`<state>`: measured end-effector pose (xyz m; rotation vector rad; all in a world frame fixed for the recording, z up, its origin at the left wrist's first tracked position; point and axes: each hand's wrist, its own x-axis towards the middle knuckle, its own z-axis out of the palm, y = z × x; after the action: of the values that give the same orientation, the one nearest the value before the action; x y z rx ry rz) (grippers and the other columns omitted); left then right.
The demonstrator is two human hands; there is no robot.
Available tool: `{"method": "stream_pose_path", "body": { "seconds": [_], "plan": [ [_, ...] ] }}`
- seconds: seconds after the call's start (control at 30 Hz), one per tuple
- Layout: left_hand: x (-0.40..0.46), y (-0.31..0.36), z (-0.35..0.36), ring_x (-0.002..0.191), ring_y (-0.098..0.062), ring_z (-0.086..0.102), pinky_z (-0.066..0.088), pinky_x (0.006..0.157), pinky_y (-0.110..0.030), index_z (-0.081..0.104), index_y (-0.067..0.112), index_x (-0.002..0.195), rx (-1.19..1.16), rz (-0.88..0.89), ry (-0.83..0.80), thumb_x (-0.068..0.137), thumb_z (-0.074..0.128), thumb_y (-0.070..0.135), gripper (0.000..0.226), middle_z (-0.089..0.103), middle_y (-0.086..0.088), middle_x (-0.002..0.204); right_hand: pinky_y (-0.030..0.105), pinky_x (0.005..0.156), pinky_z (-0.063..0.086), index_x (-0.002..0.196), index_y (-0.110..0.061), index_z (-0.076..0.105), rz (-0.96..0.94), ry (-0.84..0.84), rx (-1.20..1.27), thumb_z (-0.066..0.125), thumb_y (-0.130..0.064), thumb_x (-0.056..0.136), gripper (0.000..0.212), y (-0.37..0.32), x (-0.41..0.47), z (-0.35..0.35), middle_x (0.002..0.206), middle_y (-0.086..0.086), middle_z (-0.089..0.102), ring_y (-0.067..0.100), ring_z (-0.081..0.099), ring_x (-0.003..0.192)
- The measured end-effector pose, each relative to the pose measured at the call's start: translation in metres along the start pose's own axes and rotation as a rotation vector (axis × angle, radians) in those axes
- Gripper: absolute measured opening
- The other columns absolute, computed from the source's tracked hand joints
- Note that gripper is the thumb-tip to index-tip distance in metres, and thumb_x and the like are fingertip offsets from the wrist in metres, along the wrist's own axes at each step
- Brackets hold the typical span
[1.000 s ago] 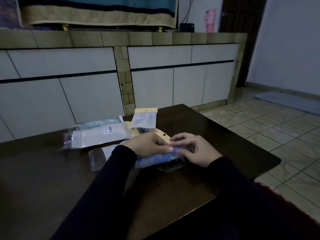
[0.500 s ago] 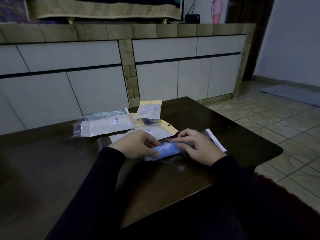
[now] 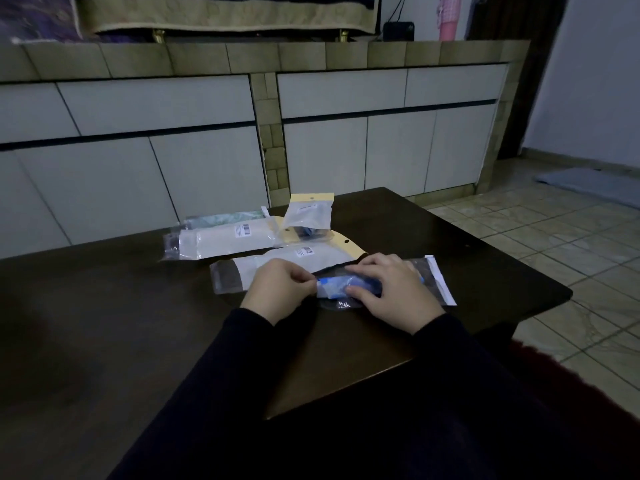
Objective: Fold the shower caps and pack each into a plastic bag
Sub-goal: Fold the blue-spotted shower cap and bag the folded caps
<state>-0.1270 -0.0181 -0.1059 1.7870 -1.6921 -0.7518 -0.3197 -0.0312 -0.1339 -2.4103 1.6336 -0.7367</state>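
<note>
Since half a second ago the blue shower cap (image 3: 341,285) has slid further into the clear plastic bag (image 3: 420,282), whose white flap lies beyond the right hand (image 3: 388,289). Right fingers (image 3: 360,271) lie nearly flat, pressing the cap under the film; left hand (image 3: 280,289) fingers (image 3: 304,280) pinch the bag's open end. Judged light, soft and springy, the cap sits in slippery film, so hold the mouth edge. Packed bags (image 3: 228,239) past the fingertips carry barcode labels, unreadable.
</note>
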Motion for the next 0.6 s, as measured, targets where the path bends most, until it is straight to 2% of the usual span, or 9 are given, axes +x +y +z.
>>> {"method": "stream_pose_path", "body": {
  "seconds": [0.1, 0.23, 0.37, 0.5, 0.6],
  "plan": [
    [-0.003, 0.002, 0.0, 0.065, -0.006, 0.054, 0.04, 0.054, -0.017, 0.073, 0.022, 0.101, -0.098, -0.031, 0.002, 0.09, 0.063, 0.027, 0.015, 0.063, 0.005, 0.073, 0.035, 0.106, 0.029, 0.132, -0.034, 0.054, 0.05, 0.049, 0.018, 0.056, -0.05, 0.09, 0.046, -0.003, -0.002, 0.0, 0.124, -0.011, 0.052, 0.008, 0.041, 0.116],
    [-0.007, 0.004, 0.002, 0.055, -0.007, 0.05, 0.038, 0.045, -0.016, 0.07, 0.024, 0.104, -0.193, -0.084, -0.084, 0.094, 0.056, 0.024, 0.017, 0.06, 0.0, 0.067, 0.036, 0.106, 0.028, 0.131, -0.031, 0.056, 0.097, 0.051, 0.011, 0.056, -0.049, 0.09, 0.044, -0.009, -0.003, 0.001, 0.125, -0.009, 0.052, 0.009, 0.042, 0.117],
    [-0.007, 0.011, 0.007, 0.051, -0.008, 0.047, 0.033, 0.038, -0.016, 0.069, 0.015, 0.106, -0.38, -0.128, -0.197, 0.094, 0.053, 0.015, 0.02, 0.062, -0.006, 0.079, 0.041, 0.105, 0.022, 0.13, -0.03, 0.056, 0.088, 0.047, -0.027, 0.051, -0.044, 0.094, 0.039, -0.025, -0.005, 0.008, 0.126, -0.009, 0.051, 0.011, 0.041, 0.119],
    [-0.005, 0.006, 0.005, 0.055, -0.01, 0.047, 0.032, 0.038, -0.017, 0.069, 0.02, 0.108, -0.349, -0.11, -0.188, 0.092, 0.058, 0.03, 0.022, 0.064, -0.003, 0.085, 0.04, 0.107, 0.021, 0.132, -0.028, 0.055, 0.144, 0.004, 0.015, 0.051, -0.036, 0.096, 0.037, -0.031, -0.002, 0.006, 0.132, -0.006, 0.048, 0.013, 0.039, 0.124],
    [-0.006, 0.004, 0.009, 0.056, -0.006, 0.05, 0.034, 0.04, -0.015, 0.07, 0.021, 0.103, -0.338, -0.082, -0.103, 0.086, 0.068, 0.036, 0.023, 0.063, 0.003, 0.077, 0.034, 0.109, 0.032, 0.13, -0.021, 0.058, 0.184, 0.027, 0.157, 0.047, -0.018, 0.098, 0.035, -0.033, 0.003, 0.001, 0.135, -0.003, 0.049, 0.014, 0.045, 0.124]
  ]
}}
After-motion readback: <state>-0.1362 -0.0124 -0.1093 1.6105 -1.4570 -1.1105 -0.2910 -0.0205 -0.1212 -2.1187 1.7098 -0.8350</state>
